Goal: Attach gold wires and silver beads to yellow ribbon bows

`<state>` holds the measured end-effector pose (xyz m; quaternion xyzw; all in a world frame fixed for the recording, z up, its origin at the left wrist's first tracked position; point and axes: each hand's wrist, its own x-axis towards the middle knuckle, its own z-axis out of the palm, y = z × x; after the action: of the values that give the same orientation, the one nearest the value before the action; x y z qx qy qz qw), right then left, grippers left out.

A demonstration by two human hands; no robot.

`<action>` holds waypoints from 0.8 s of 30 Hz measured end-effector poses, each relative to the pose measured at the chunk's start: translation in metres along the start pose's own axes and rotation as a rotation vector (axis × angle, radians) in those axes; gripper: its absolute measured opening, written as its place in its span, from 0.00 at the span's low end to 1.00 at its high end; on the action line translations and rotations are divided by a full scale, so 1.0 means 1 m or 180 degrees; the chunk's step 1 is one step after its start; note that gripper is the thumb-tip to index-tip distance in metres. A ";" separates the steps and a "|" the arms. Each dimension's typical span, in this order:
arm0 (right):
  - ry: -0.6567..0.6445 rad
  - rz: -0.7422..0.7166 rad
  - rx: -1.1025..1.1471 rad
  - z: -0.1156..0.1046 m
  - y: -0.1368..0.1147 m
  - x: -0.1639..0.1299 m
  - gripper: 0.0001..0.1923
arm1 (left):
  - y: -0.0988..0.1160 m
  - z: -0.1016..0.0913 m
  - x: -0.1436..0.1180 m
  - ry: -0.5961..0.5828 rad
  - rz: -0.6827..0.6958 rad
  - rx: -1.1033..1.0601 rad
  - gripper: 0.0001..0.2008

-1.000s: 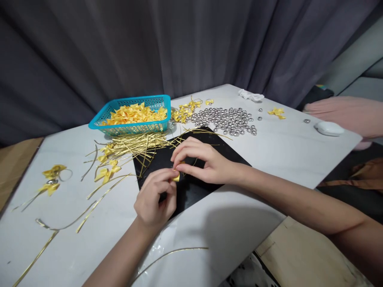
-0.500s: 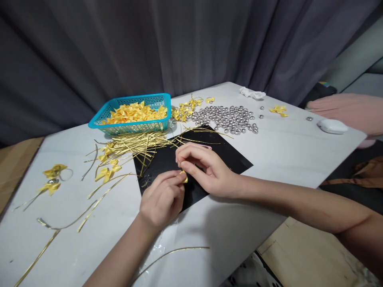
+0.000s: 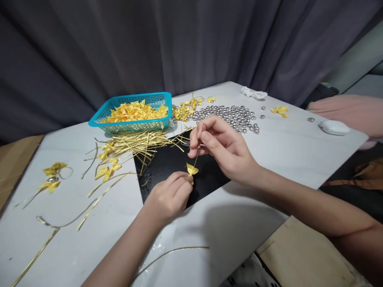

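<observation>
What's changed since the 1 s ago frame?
Right hand moved up and right, off the left hand; a wire now shows between its fingers and the bow. Left hand shifted right across the mat, still pinching the bow, now more exposed. Basket and beads stayed put.

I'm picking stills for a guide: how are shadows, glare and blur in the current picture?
In the head view, a soft shadow lies on the white table below the right forearm; silver beads show small glints in the head view; there too, the yellow bow in the left hand shows no obvious blur.
</observation>
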<state>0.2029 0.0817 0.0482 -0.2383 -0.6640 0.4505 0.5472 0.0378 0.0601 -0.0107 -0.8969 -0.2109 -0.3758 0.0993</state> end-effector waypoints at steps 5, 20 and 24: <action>0.0085 0.0227 0.0294 -0.010 -0.010 0.007 0.09 | -0.002 0.001 -0.002 -0.0066 -0.0086 0.0138 0.09; 0.1086 0.0777 0.0574 -0.037 -0.014 0.029 0.05 | -0.003 0.003 0.002 0.0299 -0.0682 -0.0133 0.12; 0.1033 0.0693 0.0661 -0.038 0.003 0.031 0.05 | -0.002 0.000 0.001 0.0074 -0.0884 -0.0342 0.11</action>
<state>0.2291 0.1209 0.0609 -0.3203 -0.4876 0.5286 0.6166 0.0373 0.0619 -0.0100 -0.8587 -0.3114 -0.4071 0.0007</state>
